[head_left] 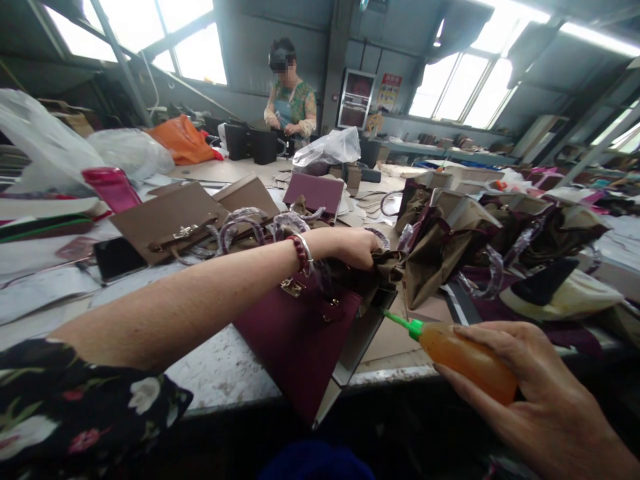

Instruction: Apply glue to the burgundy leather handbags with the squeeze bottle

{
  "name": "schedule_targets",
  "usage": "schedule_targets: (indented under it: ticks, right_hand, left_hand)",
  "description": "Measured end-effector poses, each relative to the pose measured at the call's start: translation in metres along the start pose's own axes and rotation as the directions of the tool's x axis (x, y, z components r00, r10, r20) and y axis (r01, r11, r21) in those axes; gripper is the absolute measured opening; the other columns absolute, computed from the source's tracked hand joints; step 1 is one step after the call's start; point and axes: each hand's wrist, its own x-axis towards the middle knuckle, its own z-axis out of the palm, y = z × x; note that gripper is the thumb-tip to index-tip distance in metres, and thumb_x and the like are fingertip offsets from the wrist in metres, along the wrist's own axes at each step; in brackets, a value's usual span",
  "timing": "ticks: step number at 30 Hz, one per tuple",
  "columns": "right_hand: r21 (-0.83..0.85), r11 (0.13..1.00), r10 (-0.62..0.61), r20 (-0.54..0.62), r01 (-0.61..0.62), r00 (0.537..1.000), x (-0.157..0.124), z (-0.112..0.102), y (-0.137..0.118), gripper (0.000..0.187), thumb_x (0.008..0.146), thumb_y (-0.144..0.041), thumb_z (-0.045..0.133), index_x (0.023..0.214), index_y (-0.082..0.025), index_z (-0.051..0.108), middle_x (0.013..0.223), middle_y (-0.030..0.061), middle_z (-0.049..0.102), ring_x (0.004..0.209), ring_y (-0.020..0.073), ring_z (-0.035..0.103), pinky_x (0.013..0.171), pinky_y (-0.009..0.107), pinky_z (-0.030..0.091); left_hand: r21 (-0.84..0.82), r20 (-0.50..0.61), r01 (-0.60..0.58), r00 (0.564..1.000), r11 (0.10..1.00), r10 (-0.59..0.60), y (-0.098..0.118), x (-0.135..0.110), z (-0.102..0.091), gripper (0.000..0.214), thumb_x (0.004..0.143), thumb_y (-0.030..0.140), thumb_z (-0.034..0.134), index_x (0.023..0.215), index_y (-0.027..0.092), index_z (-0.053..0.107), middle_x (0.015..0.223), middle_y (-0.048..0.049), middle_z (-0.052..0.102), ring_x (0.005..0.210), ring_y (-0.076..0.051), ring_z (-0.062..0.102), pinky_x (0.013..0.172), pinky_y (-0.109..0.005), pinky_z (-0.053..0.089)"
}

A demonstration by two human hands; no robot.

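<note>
Maroon bag [295, 340]: tilted over the desk [215, 383] edge; probably light, stiff-walled, best held by panel edges.
Left hand [357, 249]: closed on bunched brown lining [389, 268], likely soft and limp.
Right hand [545, 377]: wrapped around amber squeeze bottle [467, 357], green nozzle [401, 322] toward bag's open side; probably yielding, best gripped mid-body.

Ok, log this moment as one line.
left hand: gripping brown cloth lining | right hand: holding orange squeeze bottle | maroon boxy handbag: overhanging pale worktable's edge | green nozzle: pointing toward bag

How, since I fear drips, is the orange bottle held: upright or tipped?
Tipped: the right hand holds the orange bottle sideways, green nozzle toward the maroon bag.
</note>
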Motion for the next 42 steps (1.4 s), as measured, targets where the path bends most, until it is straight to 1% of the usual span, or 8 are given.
schedule_targets:
  ticks: [7,15,20,24,27,30,37,42]
  right_hand:
    - [0.087,0.996,0.028,0.088,-0.036,0.996,-0.026,0.020,-0.013,0.025,0.082,-0.034,0.057,0.104,-0.024,0.053,0.092,0.0047,0.054,0.079,0.0168,0.061,0.066,0.025,0.054]
    - [0.145,0.983,0.091,0.154,-0.113,0.984,-0.046,0.035,-0.022,0.028,0.080,-0.029,0.060,0.105,-0.026,0.050,0.092,0.0030,0.053,0.080,0.0159,0.062,0.069,0.025,0.055]
    - [0.190,0.966,0.136,0.202,-0.175,0.970,-0.055,0.042,-0.027,0.029,0.076,-0.026,0.061,0.104,-0.027,0.052,0.092,0.0019,0.055,0.081,0.0169,0.063,0.070,0.027,0.055]
    - [0.190,0.966,0.153,0.123,-0.175,0.981,-0.048,0.036,-0.028,0.026,0.077,-0.030,0.061,0.101,-0.026,0.054,0.090,0.0020,0.056,0.078,0.0169,0.063,0.068,0.026,0.055]
    - [0.128,0.985,0.112,0.013,-0.113,0.994,-0.037,0.027,-0.023,0.025,0.080,-0.032,0.060,0.102,-0.023,0.053,0.090,0.0041,0.054,0.079,0.0175,0.061,0.068,0.028,0.054]
    - [0.081,0.994,0.072,-0.037,-0.069,0.997,-0.032,0.022,-0.018,0.026,0.083,-0.033,0.057,0.105,-0.021,0.052,0.094,0.0064,0.053,0.082,0.0186,0.059,0.070,0.030,0.053]
    - [0.114,0.990,0.078,0.073,-0.087,0.994,-0.041,0.027,-0.019,0.026,0.081,-0.035,0.058,0.105,-0.024,0.053,0.092,0.0039,0.054,0.080,0.0173,0.061,0.068,0.027,0.054]
    - [0.129,0.986,0.107,0.014,-0.108,0.994,-0.038,0.028,-0.017,0.026,0.082,-0.034,0.058,0.105,-0.023,0.052,0.093,0.0051,0.053,0.081,0.0177,0.060,0.071,0.029,0.053]
  left_hand:
    - [0.071,-0.007,0.040,0.999,0.997,-0.040,0.002,-0.002,-0.003,0.030,0.067,0.025,0.052,0.090,0.011,0.067,0.078,-0.0086,0.065,0.059,-0.015,0.051,0.051,-0.025,0.035]
    - [0.118,-0.019,0.055,0.998,0.992,-0.053,0.001,-0.007,-0.006,0.028,0.069,0.028,0.053,0.087,0.011,0.067,0.075,-0.0081,0.065,0.059,-0.015,0.051,0.050,-0.025,0.034]
    - [0.124,-0.038,0.064,0.997,0.990,-0.059,-0.003,-0.008,-0.005,0.028,0.069,0.028,0.053,0.088,0.013,0.066,0.075,-0.0069,0.064,0.060,-0.014,0.051,0.053,-0.024,0.035]
    - [0.105,-0.045,0.054,0.998,0.993,-0.050,-0.003,-0.010,-0.006,0.028,0.068,0.027,0.054,0.089,0.013,0.067,0.077,-0.0080,0.065,0.066,-0.016,0.054,0.057,-0.025,0.038]
    - [0.090,-0.043,0.069,0.997,0.994,-0.066,0.000,-0.014,-0.007,0.028,0.068,0.025,0.055,0.090,0.013,0.067,0.077,-0.0074,0.065,0.068,-0.017,0.055,0.060,-0.025,0.040]
    - [0.081,-0.039,0.087,0.996,0.993,-0.084,0.002,-0.016,-0.007,0.026,0.068,0.024,0.054,0.089,0.014,0.067,0.077,-0.0060,0.064,0.066,-0.015,0.054,0.059,-0.025,0.039]
    - [0.111,-0.061,0.037,0.998,0.993,-0.031,-0.003,-0.014,-0.006,0.023,0.068,0.027,0.054,0.081,0.012,0.067,0.074,-0.0079,0.063,0.062,-0.016,0.052,0.054,-0.026,0.037]
    - [0.108,-0.053,0.055,0.997,0.993,-0.050,0.000,-0.014,-0.006,0.023,0.069,0.026,0.054,0.083,0.012,0.067,0.073,-0.0077,0.063,0.063,-0.016,0.053,0.057,-0.026,0.039]
